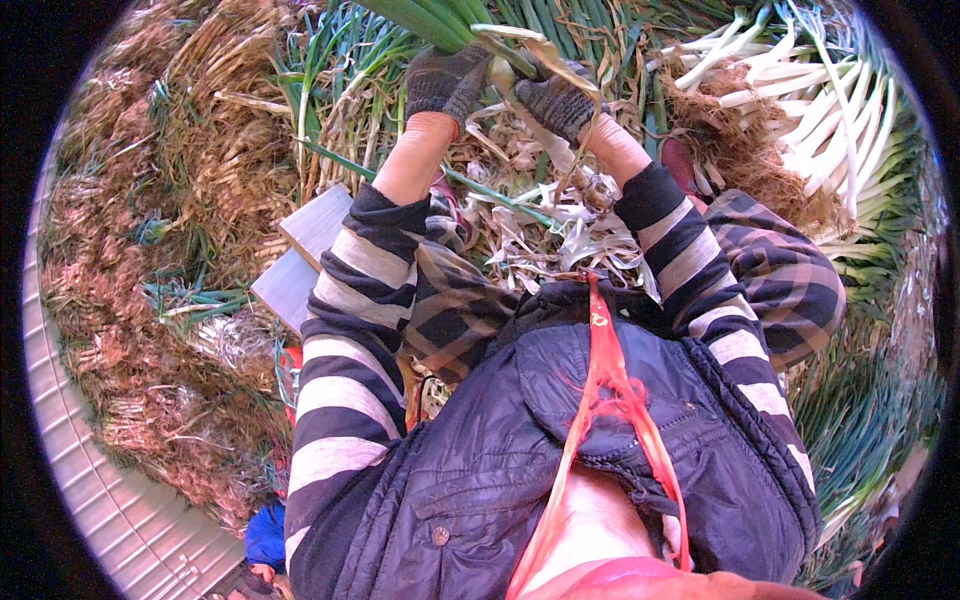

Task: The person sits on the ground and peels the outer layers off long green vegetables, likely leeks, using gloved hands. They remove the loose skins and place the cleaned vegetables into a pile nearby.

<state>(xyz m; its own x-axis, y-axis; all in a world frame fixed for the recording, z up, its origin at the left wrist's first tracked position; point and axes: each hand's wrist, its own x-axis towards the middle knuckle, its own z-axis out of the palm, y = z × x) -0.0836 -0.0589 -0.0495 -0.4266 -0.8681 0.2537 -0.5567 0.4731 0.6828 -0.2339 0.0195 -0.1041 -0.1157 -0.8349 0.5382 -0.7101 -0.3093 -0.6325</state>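
Note:
My left hand (450,84), in a dark knit work glove, is closed around the green leaves of a large green onion (431,22) at the top of the view. Beside it, my right hand (559,94), gloved alike, grips the same plant near a dry, yellowed leaf (551,52) that bends down over it. The plant's lower end is mostly hidden by the gloves. Below my hands, between my knees, lies a heap of dry peeled leaves and skins (570,225), with a thin green leaf (495,196) across it.
Bundled unpeeled onions with brown roots (225,150) fill the left side. Clean white-stemmed onions (832,112) are piled at the right, roots inward. Two pale boards (319,225) stand by my left arm. Another person's blue sleeve (266,532) shows at the lower left.

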